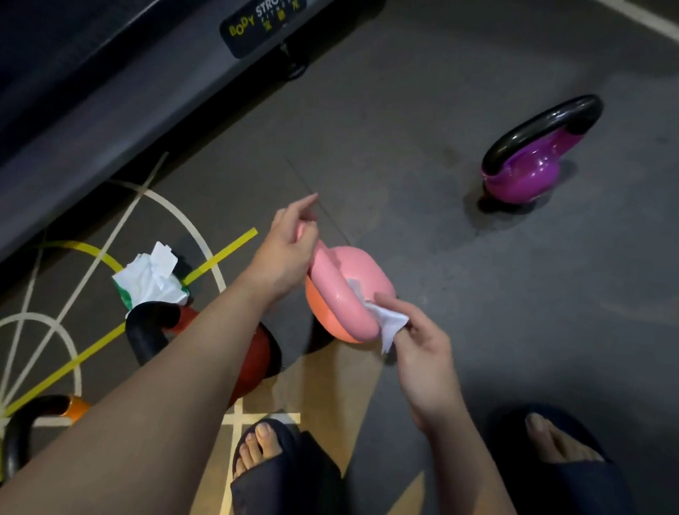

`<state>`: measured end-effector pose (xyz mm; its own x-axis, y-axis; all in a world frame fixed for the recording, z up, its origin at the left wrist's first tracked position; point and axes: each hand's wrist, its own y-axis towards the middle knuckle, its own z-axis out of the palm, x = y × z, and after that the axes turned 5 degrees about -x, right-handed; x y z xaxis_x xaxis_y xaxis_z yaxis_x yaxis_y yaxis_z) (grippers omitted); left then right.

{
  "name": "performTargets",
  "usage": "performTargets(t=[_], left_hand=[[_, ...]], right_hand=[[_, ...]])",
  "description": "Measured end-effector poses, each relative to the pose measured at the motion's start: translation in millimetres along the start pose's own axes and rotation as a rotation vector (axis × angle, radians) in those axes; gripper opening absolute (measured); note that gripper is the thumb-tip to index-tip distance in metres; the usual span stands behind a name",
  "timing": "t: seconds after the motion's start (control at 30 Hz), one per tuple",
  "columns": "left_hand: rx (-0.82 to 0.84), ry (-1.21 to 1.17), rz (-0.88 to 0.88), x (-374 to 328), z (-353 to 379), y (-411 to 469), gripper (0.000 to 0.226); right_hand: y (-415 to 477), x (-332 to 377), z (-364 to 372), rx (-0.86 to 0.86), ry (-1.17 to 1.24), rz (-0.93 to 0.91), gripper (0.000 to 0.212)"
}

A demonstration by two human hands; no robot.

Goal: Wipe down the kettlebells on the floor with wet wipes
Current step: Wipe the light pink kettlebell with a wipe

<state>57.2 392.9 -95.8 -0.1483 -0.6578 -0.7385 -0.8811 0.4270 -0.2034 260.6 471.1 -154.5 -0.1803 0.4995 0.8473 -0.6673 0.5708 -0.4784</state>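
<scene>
Pink kettlebell (363, 273) tilted low over the floor (442, 83), its handle held between both hands.

The handle (337, 297) runs from far-left to near-right. The left hand (290, 250) curls round its far end, steadying the bell, and the right hand (423, 351) pinches the wipe (389, 325) against its near end. A wiping stroke would likely travel up the handle, away from the right hand. The red kettlebell (256, 366) sits just beside, and the purple kettlebell (525, 169) stands well apart.

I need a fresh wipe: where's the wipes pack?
Head view, left of centre: the wipes pack lies on the floor just beyond the black handle of the red kettlebell.
</scene>
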Motion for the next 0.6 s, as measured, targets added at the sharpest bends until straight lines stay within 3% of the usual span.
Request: performTargets(t=[0.27, 0.6], left_hand=[[0.07, -0.043, 0.023, 7, -13, -11, 0.044], [-0.063, -0.126, -0.075, 21, -26, -24, 0.034]], right_hand=[[-13, -8, 17, 0.174, -0.232, -0.039, 0.063], [-12, -26, 31, 0.216, -0.537, -0.38, 0.071]])
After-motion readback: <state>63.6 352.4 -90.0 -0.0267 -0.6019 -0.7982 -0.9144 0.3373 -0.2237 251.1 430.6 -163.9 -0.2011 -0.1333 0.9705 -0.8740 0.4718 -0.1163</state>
